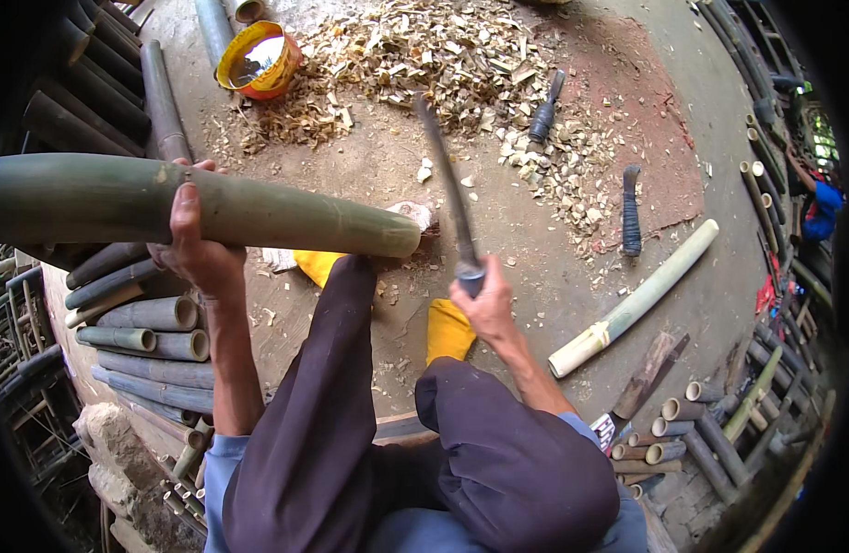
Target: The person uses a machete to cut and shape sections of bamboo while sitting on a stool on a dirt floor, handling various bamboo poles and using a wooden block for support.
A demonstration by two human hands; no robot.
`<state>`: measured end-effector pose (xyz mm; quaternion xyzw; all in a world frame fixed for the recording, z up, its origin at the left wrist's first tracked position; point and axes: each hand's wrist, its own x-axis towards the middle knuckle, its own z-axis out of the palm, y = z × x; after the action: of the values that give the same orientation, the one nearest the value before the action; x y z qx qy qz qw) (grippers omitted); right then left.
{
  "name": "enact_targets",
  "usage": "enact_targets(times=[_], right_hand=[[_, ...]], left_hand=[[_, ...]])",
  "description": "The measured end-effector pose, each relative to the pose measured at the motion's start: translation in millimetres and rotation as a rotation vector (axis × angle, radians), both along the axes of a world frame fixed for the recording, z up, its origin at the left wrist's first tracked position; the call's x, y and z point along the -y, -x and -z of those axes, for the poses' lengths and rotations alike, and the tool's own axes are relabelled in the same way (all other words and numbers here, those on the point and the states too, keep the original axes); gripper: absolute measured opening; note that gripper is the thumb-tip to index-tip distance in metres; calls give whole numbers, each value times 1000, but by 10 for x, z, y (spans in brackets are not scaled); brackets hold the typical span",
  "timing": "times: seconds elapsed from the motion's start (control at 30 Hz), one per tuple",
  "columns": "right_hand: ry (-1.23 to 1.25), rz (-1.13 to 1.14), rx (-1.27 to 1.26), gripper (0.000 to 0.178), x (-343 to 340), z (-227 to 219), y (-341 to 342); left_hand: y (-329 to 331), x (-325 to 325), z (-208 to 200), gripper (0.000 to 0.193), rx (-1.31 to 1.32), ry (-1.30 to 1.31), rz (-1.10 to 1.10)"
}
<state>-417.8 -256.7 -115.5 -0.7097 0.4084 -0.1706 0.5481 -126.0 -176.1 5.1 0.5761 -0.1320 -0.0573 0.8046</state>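
Observation:
A thick green bamboo pole (268, 212) lies across the left half of the view, its cut end over a wood block (415, 217). My left hand (196, 226) grips this pole from beneath, thumb up its near side. In my right hand (485, 297) is the dark handle of a long, slightly curved machete (450, 180). Its blade points up and away, apart from the bamboo. To the right lies a peeled bamboo length (634, 300) on the ground. Farther off are a knife with a black wrapped handle (632, 214) and a second dark-handled tool (546, 109).
Wood chips (434, 55) are heaped at the far side, beside an orange-yellow bucket (259, 63). Bamboo pieces (157, 346) are stacked at the left, more (669, 429) at the lower right. A handsaw (641, 387) lies near those. Someone in blue (823, 210) is at the right edge.

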Motion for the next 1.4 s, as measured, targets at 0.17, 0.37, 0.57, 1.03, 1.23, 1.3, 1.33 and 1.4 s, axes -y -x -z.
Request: enact_targets(times=[0.17, 0.37, 0.57, 1.03, 1.23, 1.3, 1.33, 1.4], right_hand=[[87, -51, -43, 35, -86, -25, -260], [164, -117, -226, 32, -110, 339, -377], [36, -24, -22, 33, -38, -88, -480], [187, 118, 150, 34, -16, -231, -470], [-113, -125, -251, 31, 131, 393, -336], [-61, -90, -219, 32, 134, 181, -341], [-15, -57, -104, 32, 108, 20, -457], [93, 52, 49, 33, 95, -299, -496]], left_hand=[[3, -22, -100, 48, 24, -29, 57], [102, 81, -106, 51, 51, -76, 94], [129, 117, -146, 55, 97, -161, 110], [71, 34, -42, 59, 176, -61, 254], [24, 94, -58, 64, 239, 35, 274], [6, 64, -21, 68, 179, 147, 288], [-44, -4, -72, 69, 230, 143, 313], [-91, -65, 39, 70, 255, 172, 395]])
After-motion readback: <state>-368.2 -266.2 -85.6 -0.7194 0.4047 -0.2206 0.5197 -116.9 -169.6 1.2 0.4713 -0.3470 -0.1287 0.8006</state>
